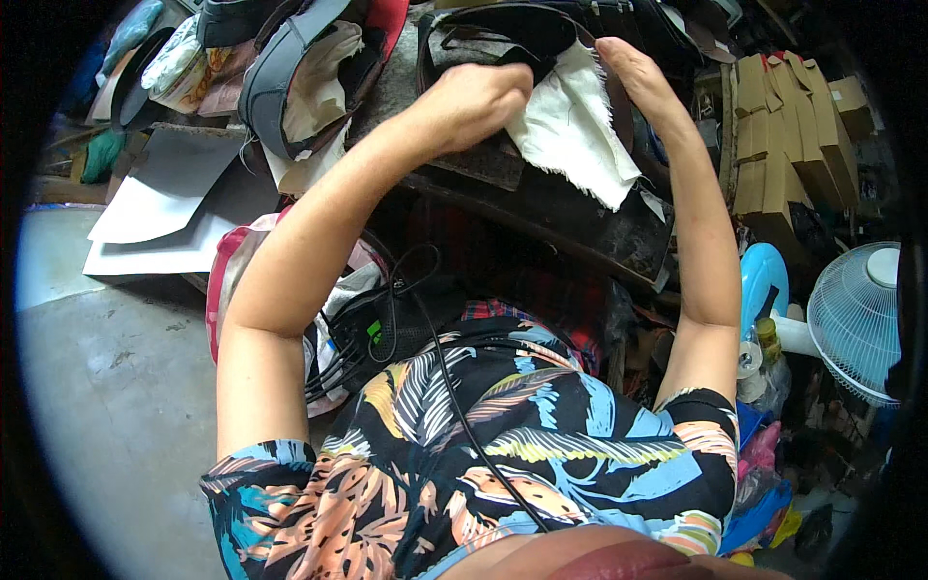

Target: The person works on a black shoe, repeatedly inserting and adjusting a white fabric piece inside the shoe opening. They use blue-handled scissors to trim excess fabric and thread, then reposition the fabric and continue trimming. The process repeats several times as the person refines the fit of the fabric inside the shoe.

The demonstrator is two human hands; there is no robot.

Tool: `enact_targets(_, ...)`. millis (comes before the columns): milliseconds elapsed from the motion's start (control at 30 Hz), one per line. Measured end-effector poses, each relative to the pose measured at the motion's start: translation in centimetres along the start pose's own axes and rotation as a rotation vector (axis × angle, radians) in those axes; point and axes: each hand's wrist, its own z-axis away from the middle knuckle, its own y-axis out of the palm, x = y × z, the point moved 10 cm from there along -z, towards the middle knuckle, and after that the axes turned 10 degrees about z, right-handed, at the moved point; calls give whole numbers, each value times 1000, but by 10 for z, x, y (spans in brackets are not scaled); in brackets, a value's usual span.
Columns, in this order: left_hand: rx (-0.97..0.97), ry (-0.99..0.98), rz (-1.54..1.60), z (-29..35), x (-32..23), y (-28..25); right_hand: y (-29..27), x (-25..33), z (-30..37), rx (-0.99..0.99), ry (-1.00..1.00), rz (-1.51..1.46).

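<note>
At the far side of the bench lies a curved black piece (556,31) that looks like a leather upper. A white cloth (572,130) with frayed edges hangs out of it over the bench's near edge. My left hand (488,97) is closed above the black piece, its knuckles up, right beside the cloth's upper left edge. What its fingers hold is hidden. My right hand (638,77) is at the right side of the cloth, its fingertips by the rim of the black piece. Whether those fingers grip anything does not show.
A similar dark grey piece with beige lining (319,77) lies to the left on the bench. White sheets (159,198) stick out beside it. Cardboard boxes (788,135) stand at the right, above a blue fan (865,309). A black cable (449,377) crosses my patterned shirt.
</note>
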Motion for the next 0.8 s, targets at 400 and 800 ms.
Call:
enact_targets(400, 119, 17, -632, -66, -5, 43, 1, 14, 29, 39, 124, 56)
enact_targets(800, -254, -83, -261, -46, 23, -1, -28, -7, 38, -46, 266, 165)
